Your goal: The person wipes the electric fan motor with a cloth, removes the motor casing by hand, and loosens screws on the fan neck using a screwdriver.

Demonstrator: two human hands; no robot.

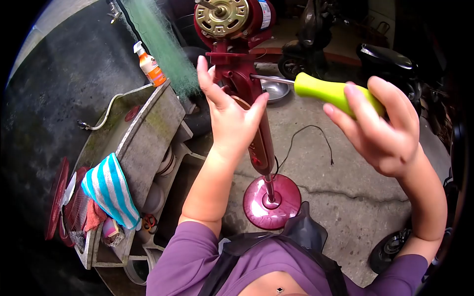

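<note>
A dark red electric fan (pixel 262 143) stands upright on a round, shiny base (pixel 271 217). Its motor (pixel 223 17) is exposed at the top, with a bare shaft and no blades. My left hand (pixel 229 116) straddles the fan's neck, thumb on the right side and index finger stretched up on the left; its other fingers are partly hidden. In my right hand (pixel 380 123) is a screwdriver (pixel 321 90) with a lime-green handle, fingers wrapped round it. The shank points left and meets the right side of the neck just below the motor; its tip is hidden.
At left, a concrete sink (pixel 153 118) carries a spray bottle (pixel 148 66), a striped towel (pixel 112 190) and a hose (pixel 106 111). Red fan grilles (pixel 74 202) lean beside it. A metal bowl (pixel 276 91), a black cord (pixel 316 127) and parked motorbikes (pixel 387 56) are beyond and right.
</note>
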